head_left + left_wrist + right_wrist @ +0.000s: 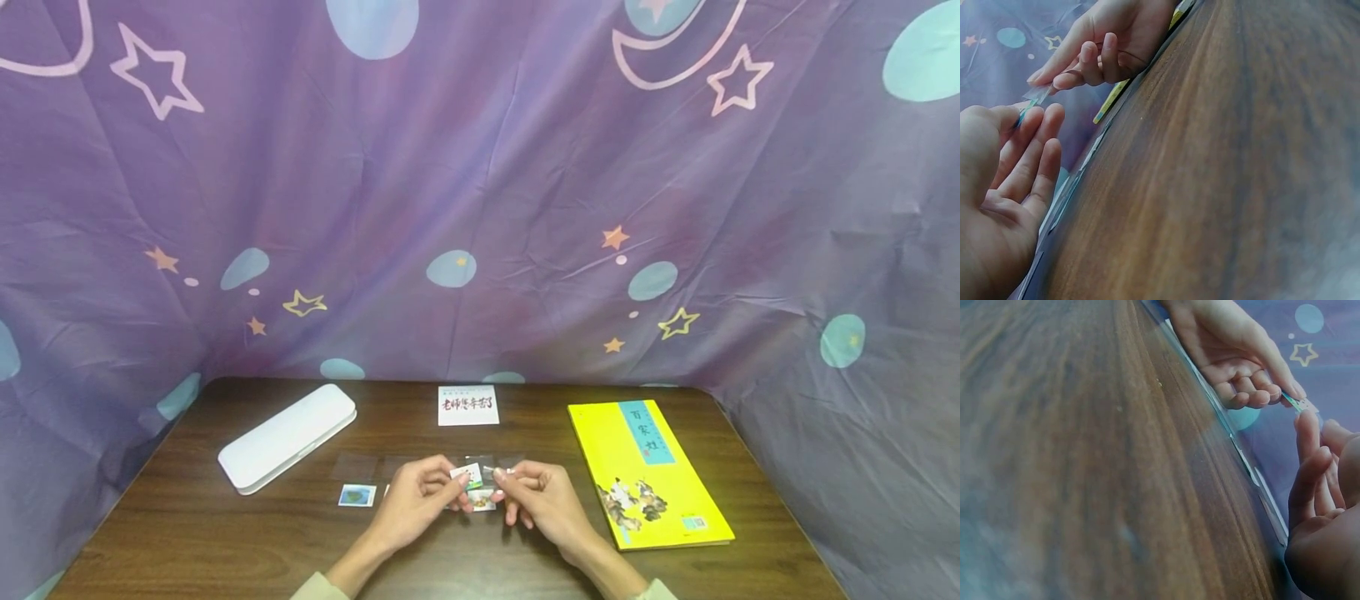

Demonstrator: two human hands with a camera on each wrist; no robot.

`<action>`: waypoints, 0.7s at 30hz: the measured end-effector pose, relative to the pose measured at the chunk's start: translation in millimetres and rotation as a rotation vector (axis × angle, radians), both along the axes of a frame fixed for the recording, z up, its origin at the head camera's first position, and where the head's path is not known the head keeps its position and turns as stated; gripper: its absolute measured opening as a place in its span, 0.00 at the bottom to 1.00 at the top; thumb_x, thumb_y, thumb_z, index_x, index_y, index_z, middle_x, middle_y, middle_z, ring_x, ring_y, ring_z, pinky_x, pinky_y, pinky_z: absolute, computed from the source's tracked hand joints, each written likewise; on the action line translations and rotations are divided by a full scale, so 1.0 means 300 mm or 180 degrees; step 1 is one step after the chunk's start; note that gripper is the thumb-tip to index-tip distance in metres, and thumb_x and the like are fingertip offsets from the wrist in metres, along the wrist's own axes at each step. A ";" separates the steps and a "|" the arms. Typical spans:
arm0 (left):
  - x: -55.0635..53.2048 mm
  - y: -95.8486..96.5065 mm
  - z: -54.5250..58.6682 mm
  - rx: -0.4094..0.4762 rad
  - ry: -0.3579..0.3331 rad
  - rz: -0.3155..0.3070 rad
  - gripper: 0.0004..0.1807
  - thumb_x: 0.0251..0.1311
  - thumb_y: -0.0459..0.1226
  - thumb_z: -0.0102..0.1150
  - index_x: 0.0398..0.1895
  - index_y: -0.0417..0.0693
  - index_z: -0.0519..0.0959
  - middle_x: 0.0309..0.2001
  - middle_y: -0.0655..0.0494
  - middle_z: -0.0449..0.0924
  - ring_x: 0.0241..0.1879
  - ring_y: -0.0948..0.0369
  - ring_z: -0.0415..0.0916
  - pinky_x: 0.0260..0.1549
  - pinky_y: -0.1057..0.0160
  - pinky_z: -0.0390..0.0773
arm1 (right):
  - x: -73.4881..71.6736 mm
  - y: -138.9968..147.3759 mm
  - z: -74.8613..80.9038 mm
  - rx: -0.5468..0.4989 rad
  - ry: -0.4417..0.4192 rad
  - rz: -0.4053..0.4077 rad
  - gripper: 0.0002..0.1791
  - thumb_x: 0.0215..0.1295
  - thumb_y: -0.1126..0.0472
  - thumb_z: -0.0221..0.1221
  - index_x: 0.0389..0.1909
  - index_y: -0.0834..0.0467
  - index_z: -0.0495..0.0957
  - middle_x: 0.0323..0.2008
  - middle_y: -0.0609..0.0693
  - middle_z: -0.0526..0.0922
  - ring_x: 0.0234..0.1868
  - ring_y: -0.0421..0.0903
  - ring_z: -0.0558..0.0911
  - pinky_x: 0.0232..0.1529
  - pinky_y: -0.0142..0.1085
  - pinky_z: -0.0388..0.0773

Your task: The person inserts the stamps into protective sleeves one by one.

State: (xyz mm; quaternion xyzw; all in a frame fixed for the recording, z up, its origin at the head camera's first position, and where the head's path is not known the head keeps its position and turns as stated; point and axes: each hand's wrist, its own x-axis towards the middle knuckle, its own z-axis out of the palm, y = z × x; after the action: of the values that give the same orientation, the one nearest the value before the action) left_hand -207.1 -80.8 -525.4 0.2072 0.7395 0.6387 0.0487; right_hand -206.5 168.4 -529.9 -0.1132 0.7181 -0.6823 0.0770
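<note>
Over the table's front middle, my left hand [411, 504] pinches a small white-edged stamp [467, 476] with a green strip between thumb and forefinger. My right hand [553, 504] faces it, pinching a small clear plastic sleeve [1041, 94] by its edge. Stamp and sleeve overlap between the two sets of fingertips, and I cannot tell how far the stamp is inside. Below the hands, a second picture stamp [482, 500] lies on the table, partly covered by fingers. A blue stamp [357, 496] lies left of my left hand.
Clear sleeves [357, 467] lie flat behind the blue stamp. A white case [288, 437] rests at the left, a white card with red writing [468, 406] at the back, and a thick yellow book [675, 492] at the right. A purple patterned cloth [480, 208] hangs behind the table.
</note>
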 end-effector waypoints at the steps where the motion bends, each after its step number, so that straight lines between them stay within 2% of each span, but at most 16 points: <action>1: 0.000 0.000 0.000 0.0000 -0.0001 -0.0003 0.13 0.76 0.40 0.66 0.44 0.37 0.83 0.37 0.37 0.91 0.34 0.61 0.92 0.42 0.60 0.92 | 0.000 0.000 0.000 -0.0010 -0.0010 -0.0002 0.17 0.77 0.53 0.67 0.41 0.66 0.83 0.33 0.59 0.93 0.17 0.39 0.81 0.16 0.25 0.70; 14: 0.001 -0.002 0.000 0.0117 0.0011 -0.0093 0.12 0.77 0.39 0.64 0.47 0.36 0.82 0.37 0.35 0.91 0.36 0.60 0.93 0.43 0.59 0.92 | 0.001 -0.003 0.000 -0.0091 -0.0044 0.0017 0.14 0.75 0.56 0.68 0.40 0.65 0.82 0.36 0.59 0.94 0.20 0.39 0.86 0.17 0.24 0.72; 21: -0.001 -0.003 -0.001 0.0101 -0.0010 -0.0071 0.13 0.77 0.39 0.64 0.49 0.36 0.82 0.37 0.36 0.91 0.35 0.60 0.93 0.43 0.60 0.92 | 0.006 -0.004 0.002 -0.0028 -0.0058 0.0032 0.14 0.71 0.57 0.72 0.44 0.64 0.84 0.37 0.60 0.94 0.19 0.40 0.85 0.17 0.25 0.71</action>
State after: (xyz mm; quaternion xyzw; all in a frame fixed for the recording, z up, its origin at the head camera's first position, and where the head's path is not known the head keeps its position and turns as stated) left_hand -207.5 -81.5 -525.7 0.2152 0.7268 0.6500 0.0537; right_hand -204.7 167.2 -529.4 -0.1109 0.7138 -0.6861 0.0866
